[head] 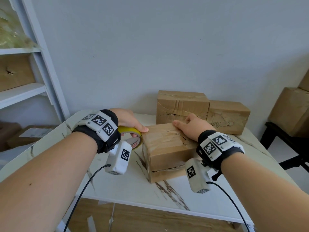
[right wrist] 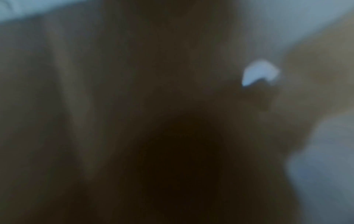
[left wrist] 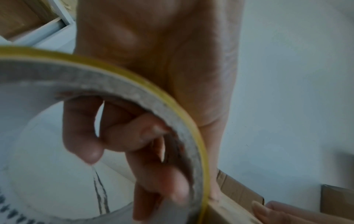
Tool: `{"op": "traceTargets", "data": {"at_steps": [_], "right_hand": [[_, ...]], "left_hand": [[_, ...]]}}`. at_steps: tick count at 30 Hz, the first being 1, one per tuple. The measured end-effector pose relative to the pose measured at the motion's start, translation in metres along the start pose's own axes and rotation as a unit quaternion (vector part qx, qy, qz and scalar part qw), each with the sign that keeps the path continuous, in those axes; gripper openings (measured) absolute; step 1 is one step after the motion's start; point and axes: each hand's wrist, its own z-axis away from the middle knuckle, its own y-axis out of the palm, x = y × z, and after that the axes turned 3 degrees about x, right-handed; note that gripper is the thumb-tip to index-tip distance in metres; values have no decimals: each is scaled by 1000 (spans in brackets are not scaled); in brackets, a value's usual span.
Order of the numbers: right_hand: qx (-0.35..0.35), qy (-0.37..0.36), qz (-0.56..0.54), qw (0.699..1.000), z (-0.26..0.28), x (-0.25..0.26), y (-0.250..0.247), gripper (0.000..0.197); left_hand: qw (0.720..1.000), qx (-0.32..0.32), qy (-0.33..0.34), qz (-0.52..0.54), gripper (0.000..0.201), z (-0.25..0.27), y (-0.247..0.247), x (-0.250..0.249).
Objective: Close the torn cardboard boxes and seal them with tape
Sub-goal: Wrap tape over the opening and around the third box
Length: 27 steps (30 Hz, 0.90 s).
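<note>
A brown cardboard box with a split seam low on its front sits mid-table. My left hand grips a yellow tape roll against the box's left top edge, thumb on the rim. In the left wrist view the fingers curl through the core of the tape roll, beside the box. My right hand lies flat on the box's top, fingers straight. The right wrist view is dark and blurred.
Two more worn cardboard boxes stand against the wall behind. The marble-pattern table has bare surface in front. A white shelf unit is at left; a dark stand with stacked boxes is at right.
</note>
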Motion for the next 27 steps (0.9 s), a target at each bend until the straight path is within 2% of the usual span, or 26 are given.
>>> {"op": "traceTargets", "data": {"at_steps": [4, 6, 8, 10, 14, 17, 20, 23, 27], "right_hand": [[-18, -27, -13, 999, -7, 2, 1, 29], [-49, -67, 18, 996, -6, 4, 4, 27], [-71, -114, 41, 990, 0, 6, 5, 29], [-38, -175, 55, 982, 13, 13, 3, 28], [143, -250, 143, 947, 53, 49, -7, 82], [208, -262, 221, 916, 60, 66, -9, 111], [192, -257, 238, 917, 55, 65, -5, 119], [152, -268, 184, 933, 53, 60, 3, 121], [92, -296, 102, 945, 51, 59, 0, 119]], "left_hand": [[999, -5, 15, 40, 51, 2, 7, 5], [997, -18, 21, 71, 61, 2, 8, 12], [994, -24, 30, 103, 60, 3, 8, 18], [993, -36, 36, 110, 52, 5, 8, 19], [993, -63, 37, 90, 41, 9, 7, 13], [994, -61, 38, 85, 40, 12, 8, 12], [989, -47, 46, 134, 35, 14, 8, 15], [980, -46, 54, 187, 34, 25, 1, 16], [956, -46, 88, 276, 44, 41, -17, 21]]}}
